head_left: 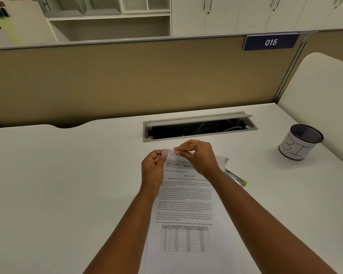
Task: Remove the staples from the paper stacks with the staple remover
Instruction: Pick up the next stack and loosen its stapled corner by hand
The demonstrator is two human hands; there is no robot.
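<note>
Fingers of both hands, left (pixel 153 168) and right (pixel 198 156), pinch the paper stack's (pixel 184 204) raised top-left corner.

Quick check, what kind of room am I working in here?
Most likely an office cubicle: a tan partition with a number plate, cabinets behind it, and a white desk with a cable tray.

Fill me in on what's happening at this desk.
A person works on a printed paper stack lying on the white desk. The left hand and right hand pinch its folded-up top corner. A staple remover lies unused, partly under the paper's right edge. A mesh cup stands far right.
</note>
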